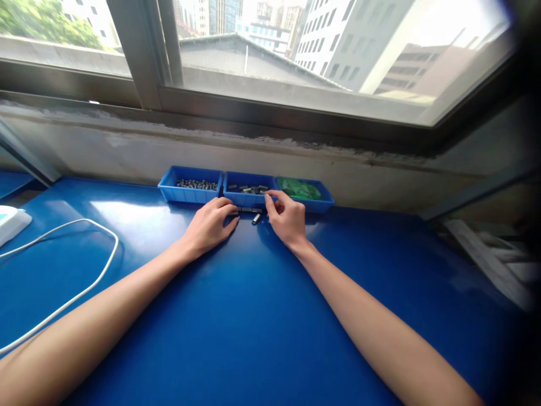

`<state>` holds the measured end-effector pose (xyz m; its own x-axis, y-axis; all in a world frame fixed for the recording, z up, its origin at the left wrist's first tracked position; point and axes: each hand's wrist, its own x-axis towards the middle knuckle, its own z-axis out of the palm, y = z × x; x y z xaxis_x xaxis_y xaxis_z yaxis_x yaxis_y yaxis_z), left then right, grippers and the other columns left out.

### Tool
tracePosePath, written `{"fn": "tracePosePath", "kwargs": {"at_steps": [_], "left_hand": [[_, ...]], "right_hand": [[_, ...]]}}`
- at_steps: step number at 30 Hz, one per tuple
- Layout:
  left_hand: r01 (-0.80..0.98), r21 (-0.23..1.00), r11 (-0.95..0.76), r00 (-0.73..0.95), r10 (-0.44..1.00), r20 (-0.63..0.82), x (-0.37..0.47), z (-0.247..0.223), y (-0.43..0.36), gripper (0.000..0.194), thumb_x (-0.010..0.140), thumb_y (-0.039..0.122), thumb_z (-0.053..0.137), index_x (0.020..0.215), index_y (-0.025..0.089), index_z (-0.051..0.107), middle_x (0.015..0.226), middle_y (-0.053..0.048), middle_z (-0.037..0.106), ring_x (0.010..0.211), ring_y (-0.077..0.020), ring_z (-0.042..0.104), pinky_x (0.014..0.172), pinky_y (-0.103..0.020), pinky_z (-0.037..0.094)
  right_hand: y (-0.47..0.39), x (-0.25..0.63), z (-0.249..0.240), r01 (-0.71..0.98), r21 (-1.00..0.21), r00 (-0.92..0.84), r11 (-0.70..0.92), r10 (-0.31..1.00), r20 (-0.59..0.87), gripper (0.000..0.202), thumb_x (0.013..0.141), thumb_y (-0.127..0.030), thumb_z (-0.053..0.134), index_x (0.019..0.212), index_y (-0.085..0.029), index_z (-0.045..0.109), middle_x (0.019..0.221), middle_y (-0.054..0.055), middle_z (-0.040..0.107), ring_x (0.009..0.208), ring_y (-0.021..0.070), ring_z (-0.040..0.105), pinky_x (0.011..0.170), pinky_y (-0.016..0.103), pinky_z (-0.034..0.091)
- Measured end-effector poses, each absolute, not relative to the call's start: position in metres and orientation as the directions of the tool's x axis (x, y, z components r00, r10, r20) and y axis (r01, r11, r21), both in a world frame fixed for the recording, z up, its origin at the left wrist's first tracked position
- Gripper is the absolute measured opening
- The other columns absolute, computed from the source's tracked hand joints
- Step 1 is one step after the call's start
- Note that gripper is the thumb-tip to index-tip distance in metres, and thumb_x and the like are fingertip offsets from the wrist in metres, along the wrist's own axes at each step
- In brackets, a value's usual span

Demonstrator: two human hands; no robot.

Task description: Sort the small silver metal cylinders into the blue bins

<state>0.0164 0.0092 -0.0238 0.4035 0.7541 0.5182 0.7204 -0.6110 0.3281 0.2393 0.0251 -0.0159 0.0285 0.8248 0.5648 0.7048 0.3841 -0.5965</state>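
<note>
Lying in front of the middle bin [243, 199], a loose piece [256, 219] points its long axis slantwise toward it, nearer the right hand [288, 219], whose fingertips pinch together by the bin's rim. The left hand [212, 223] curls beside the piece row [247, 210] along its front. Whether either grips anything, I cannot tell.

Bare, slim forearms [139, 287] taper smoothly to narrow wrists [300, 246]; the left hand [212, 221] and right hand [289, 220] are bare too
</note>
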Motion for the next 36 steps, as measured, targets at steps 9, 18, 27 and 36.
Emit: {"fn": "tracePosePath", "kwargs": {"at_steps": [9, 18, 27, 36], "left_hand": [[0.664, 0.381, -0.643, 0.411, 0.74, 0.532, 0.016, -0.0254, 0.0106, 0.016, 0.096, 0.026, 0.062, 0.104, 0.017, 0.073, 0.104, -0.009, 0.067, 0.09, -0.0211, 0.067, 0.085, -0.034, 0.057], [0.638, 0.405, -0.655, 0.429, 0.739, 0.52, 0.0152, -0.0264, 0.0136, 0.025, 0.101, 0.028, 0.058, 0.117, 0.018, 0.076, 0.107, -0.01, 0.075, 0.096, -0.0231, 0.071, 0.089, -0.034, 0.056], [0.275, 0.756, -0.594, 0.13, 0.802, 0.583, 0.012, -0.02, 0.0159, 0.027, 0.084, 0.033, 0.081, 0.104, 0.016, 0.078, 0.094, -0.007, 0.078, 0.079, -0.0178, 0.074, 0.08, -0.03, 0.062], [0.214, 0.79, -0.575, 0.103, 0.817, 0.567, 0.0109, -0.0195, 0.0155, 0.027, 0.08, 0.035, 0.085, 0.099, 0.016, 0.079, 0.099, -0.009, 0.079, 0.087, -0.0202, 0.075, 0.085, -0.032, 0.062]], "right_hand": [[0.0222, 0.2376, -0.0134, 0.707, -0.561, -0.007, 0.43, 0.798, 0.602, 0.031, 0.097, -0.041, 0.055, 0.103, -0.021, 0.078, 0.06, 0.0, 0.066, 0.054, 0.0169, 0.061, 0.061, 0.029, 0.043], [0.0234, 0.2381, -0.0153, 0.7, -0.547, -0.049, 0.459, 0.795, 0.605, 0.03, 0.097, -0.039, 0.056, 0.106, -0.02, 0.077, 0.058, -0.001, 0.063, 0.051, 0.0152, 0.057, 0.059, 0.028, 0.043], [0.0193, 0.2365, -0.016, 0.672, -0.485, -0.153, 0.559, 0.746, 0.648, 0.027, 0.096, -0.034, 0.059, 0.112, -0.02, 0.076, 0.059, -0.003, 0.063, 0.049, 0.0119, 0.055, 0.059, 0.025, 0.045], [0.0169, 0.2364, -0.0208, 0.643, -0.367, -0.347, 0.672, 0.683, 0.643, 0.031, 0.093, -0.031, 0.065, 0.121, -0.022, 0.072, 0.068, -0.002, 0.073, 0.055, 0.0113, 0.061, 0.062, 0.023, 0.049]]}}
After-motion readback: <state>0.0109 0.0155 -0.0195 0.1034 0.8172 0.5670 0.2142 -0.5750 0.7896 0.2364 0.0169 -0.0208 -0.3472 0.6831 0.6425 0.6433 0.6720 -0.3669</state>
